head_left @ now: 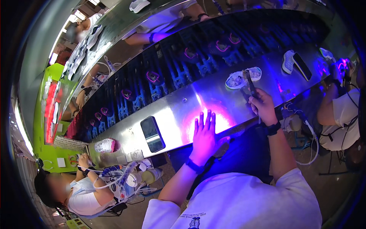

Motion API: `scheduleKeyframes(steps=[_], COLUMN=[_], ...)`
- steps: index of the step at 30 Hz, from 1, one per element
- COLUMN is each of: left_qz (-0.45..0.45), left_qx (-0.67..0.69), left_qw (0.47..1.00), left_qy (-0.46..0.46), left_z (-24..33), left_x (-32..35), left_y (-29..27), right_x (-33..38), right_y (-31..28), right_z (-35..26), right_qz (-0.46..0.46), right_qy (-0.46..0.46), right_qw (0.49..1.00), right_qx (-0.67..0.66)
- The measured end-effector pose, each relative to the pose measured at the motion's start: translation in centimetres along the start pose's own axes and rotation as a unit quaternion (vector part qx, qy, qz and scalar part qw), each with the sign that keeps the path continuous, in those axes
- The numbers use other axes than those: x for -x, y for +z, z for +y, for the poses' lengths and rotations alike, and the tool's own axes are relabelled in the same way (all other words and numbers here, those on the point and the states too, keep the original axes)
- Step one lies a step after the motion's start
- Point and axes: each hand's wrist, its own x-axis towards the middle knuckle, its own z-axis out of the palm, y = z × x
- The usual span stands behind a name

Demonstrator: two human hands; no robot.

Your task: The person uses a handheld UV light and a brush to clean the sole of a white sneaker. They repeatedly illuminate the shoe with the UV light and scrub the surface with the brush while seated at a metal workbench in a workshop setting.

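Note:
My left hand [205, 135] rests at the front edge of the metal bench with its fingers stretched out, holding nothing, in bright violet light. In my right hand [263, 107] is a slim, dark-handled brush [250, 84], gripped with the fingers wrapped round its handle. The brush head reaches over two pale shoe soles that lie side by side on the bench. The left sole [234, 81] has a light rim and a speckled inside; the right sole [254, 73] is partly behind the brush head. Whether the brush touches them I cannot tell.
A dark rack [175, 76] with several pink-edged pieces runs behind the metal bench [179, 103]. One phone [153, 133] lies left of my left hand, another phone [302, 66] beside a white sole [288, 62]. Co-workers sit at left [91, 191] and right [345, 114].

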Motion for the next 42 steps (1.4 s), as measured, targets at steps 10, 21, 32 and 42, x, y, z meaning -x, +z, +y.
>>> scheduleKeyframes(steps=[10, 21, 32, 42], left_qz=[-0.051, -0.021, 0.004, -0.069], left_qx=[0.037, 0.034, 0.033, -0.006], left_qw=[0.998, 0.999, 0.999, 0.998], left_qy=[0.03, 0.002, 0.029, 0.001], left_z=[1.4, 1.9, 2.8, 3.9], left_x=[0.8, -1.3, -2.7, 1.6], left_y=[0.1, 1.3, 1.2, 1.2], right_x=[-0.1, -0.3, -1.0, -1.0], right_y=[-0.5, -0.9, -1.6, -2.2], right_z=[0.1, 0.5, 0.7, 0.8], right_qz=[0.002, 0.008, -0.004, -0.002], right_qy=[0.005, 0.019, 0.009, 0.012], right_qw=[1.0, 1.0, 1.0, 0.999], right_qx=[-0.011, -0.013, -0.008, -0.033])
